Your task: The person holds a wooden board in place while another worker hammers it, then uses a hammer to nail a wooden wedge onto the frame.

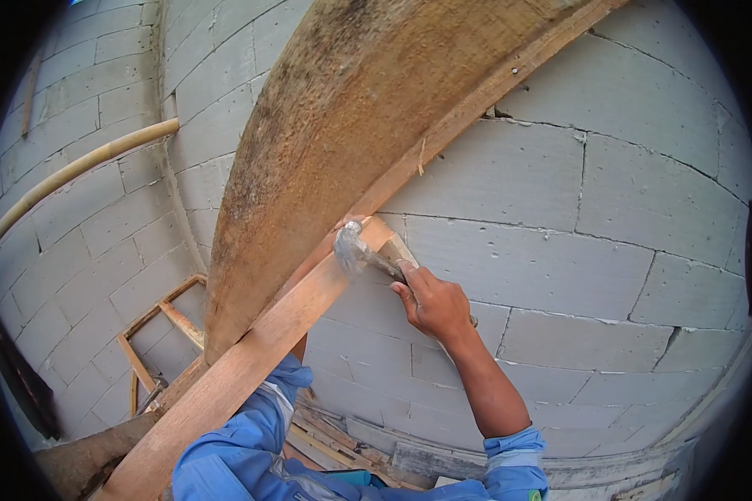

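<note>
My right hand [433,302] is closed around the handle of a claw hammer [351,248]. The hammer's head is blurred and lies over the upper end of a pale wooden plank [251,355]. This plank slants up from the lower left and meets a narrow wooden batten [468,113] along the edge of a large, stained wooden board [342,108]. My left arm passes behind the plank. Only a little skin, apparently my left hand [348,221], shows beside the hammer head; its fingers are mostly hidden.
A grey block wall [510,175] stands close behind the work. On the left, a bamboo pole [83,163] juts out and a wooden frame [138,334] leans by the wall. Several wood strips [330,442] lie below me.
</note>
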Demonstrator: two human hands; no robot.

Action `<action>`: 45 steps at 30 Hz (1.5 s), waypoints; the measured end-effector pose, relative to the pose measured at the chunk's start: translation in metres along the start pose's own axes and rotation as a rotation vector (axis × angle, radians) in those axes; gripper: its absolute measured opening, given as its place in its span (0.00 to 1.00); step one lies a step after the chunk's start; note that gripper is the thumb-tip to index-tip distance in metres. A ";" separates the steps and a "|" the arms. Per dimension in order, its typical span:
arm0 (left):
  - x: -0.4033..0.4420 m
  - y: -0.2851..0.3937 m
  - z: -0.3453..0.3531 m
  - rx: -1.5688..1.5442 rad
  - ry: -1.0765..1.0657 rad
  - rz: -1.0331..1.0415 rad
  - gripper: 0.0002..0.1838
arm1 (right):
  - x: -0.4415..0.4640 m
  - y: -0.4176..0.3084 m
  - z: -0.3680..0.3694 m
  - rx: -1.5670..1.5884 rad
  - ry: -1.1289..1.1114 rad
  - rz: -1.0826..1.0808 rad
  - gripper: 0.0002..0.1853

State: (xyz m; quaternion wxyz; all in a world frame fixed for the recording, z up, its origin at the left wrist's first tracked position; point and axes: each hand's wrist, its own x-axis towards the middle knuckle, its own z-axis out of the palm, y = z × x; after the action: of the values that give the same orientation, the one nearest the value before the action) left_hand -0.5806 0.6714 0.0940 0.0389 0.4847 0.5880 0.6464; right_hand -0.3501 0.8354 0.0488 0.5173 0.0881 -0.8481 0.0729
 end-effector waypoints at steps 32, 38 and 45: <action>0.002 0.004 0.011 0.006 0.142 -0.094 0.14 | 0.000 0.013 0.051 -0.108 -0.004 0.093 0.26; -0.002 0.006 0.011 -0.006 0.155 -0.096 0.14 | -0.013 -0.006 0.045 0.009 0.092 0.041 0.24; -0.010 0.018 0.024 0.032 0.156 -0.095 0.14 | 0.004 0.002 0.040 -0.049 -0.054 0.187 0.24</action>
State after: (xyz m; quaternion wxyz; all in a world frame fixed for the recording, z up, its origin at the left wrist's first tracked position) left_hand -0.5499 0.6769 0.0992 0.0154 0.4051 0.6219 0.6700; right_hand -0.3866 0.8281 0.0345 0.4874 -0.0022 -0.8677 0.0974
